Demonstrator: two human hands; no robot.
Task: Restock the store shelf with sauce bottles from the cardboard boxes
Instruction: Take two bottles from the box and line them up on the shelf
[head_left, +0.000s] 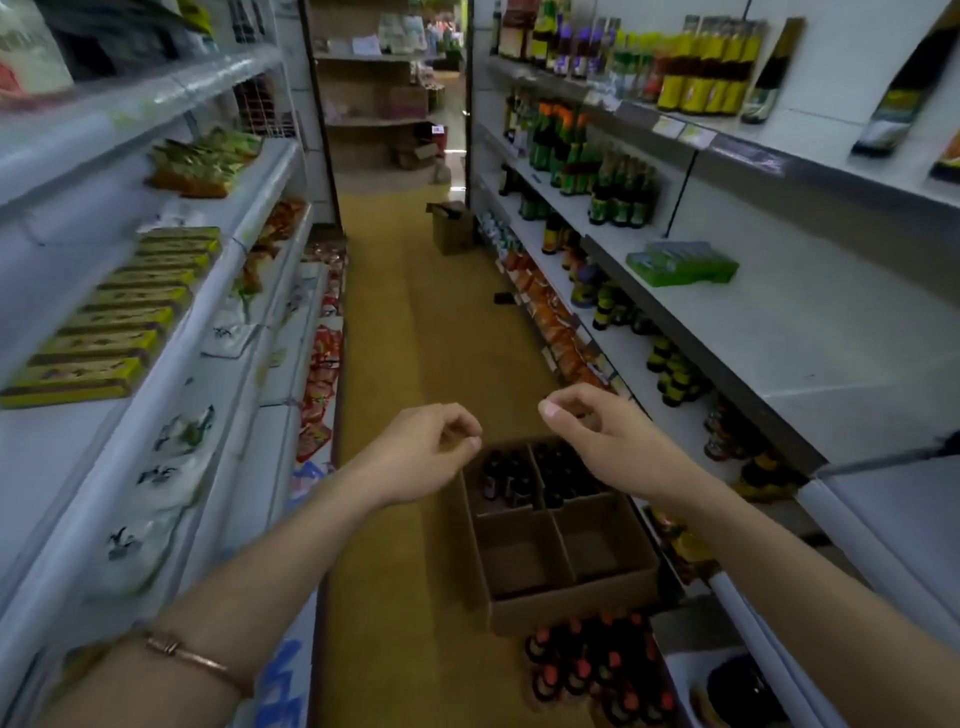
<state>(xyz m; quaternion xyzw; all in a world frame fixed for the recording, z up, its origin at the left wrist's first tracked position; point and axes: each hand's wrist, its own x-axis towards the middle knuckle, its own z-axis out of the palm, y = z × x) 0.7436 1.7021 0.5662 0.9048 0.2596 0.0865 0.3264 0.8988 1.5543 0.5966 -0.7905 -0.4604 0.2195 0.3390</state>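
Observation:
An open cardboard box (571, 597) with dividers stands on the aisle floor by the right shelving. Its far compartments hold dark sauce bottles (511, 478); the two near compartments show bare cardboard. Red-capped dark bottles (587, 665) stand on the floor just in front of it. My left hand (426, 452) and my right hand (597, 431) hover in the air above the box, fingers loosely curled, holding nothing. The right shelf (810, 332) at mid height has a wide bare stretch beside a green pack (683, 265).
Shelving lines both sides of a narrow aisle with a yellow-brown floor (415, 322). A second cardboard box (452, 226) stands farther down on the right. Sauce bottles (618, 192) fill the right shelves; packets and yellow boxes (114, 317) fill the left ones.

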